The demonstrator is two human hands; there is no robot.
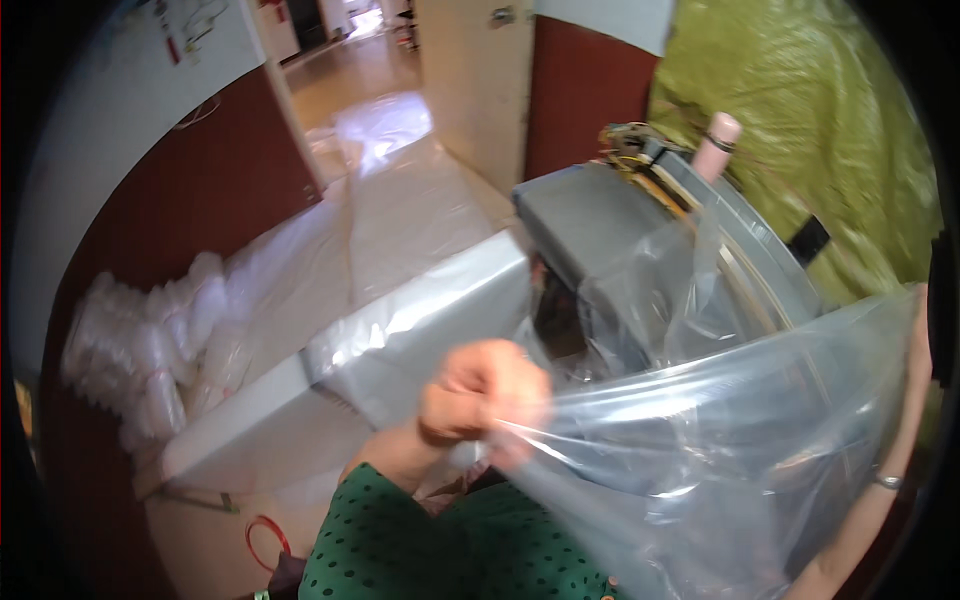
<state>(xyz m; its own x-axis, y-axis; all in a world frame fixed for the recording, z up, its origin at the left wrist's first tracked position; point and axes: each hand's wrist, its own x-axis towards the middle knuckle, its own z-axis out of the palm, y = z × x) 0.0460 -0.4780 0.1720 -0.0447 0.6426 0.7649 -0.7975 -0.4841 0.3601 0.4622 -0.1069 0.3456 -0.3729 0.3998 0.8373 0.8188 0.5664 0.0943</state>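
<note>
Head view: left hand [487,392] pinching clear plastic film [690,450]; right hand's [917,345] grip unclear. Likely light, limp, slippery; best gripped by gathered edge.

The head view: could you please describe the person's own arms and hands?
The left sleeve is green with dark dots, ending short of the wrist. The left hand is gloveless, though blurred. The right forearm is bare, with a silvery wristband; the right hand is hard to make out at the rim.
</note>
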